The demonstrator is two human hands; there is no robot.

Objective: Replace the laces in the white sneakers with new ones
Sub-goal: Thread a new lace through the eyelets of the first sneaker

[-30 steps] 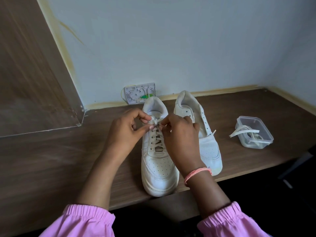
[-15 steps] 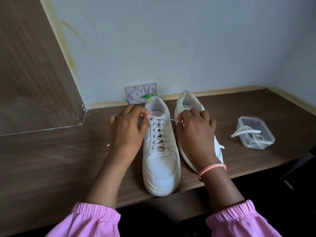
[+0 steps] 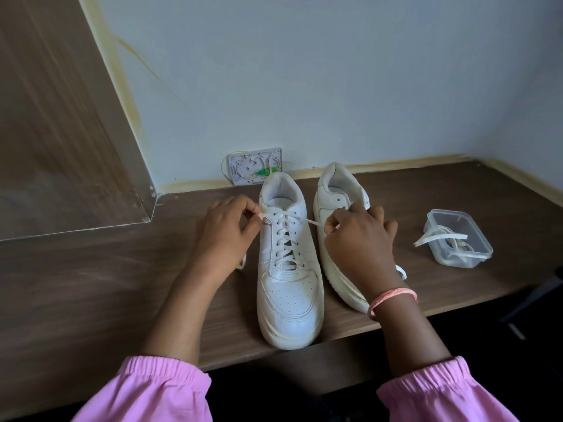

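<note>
Left hand (image 3: 225, 236) and right hand (image 3: 359, 239) each pinch a lace (image 3: 310, 222) end of the unbranded laced sneaker (image 3: 289, 293).

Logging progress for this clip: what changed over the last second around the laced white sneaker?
Both hands, left hand and right hand, moved apart from the knot at the laced white sneaker, drawing its lace ends out sideways; each still pinches an end. The second white sneaker and clear plastic container stayed put.

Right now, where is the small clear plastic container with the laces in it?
In the head view, the clear plastic container stands on the brown wooden desk, on the right side, apart from the right hand and the unlaced white sneaker.
</note>
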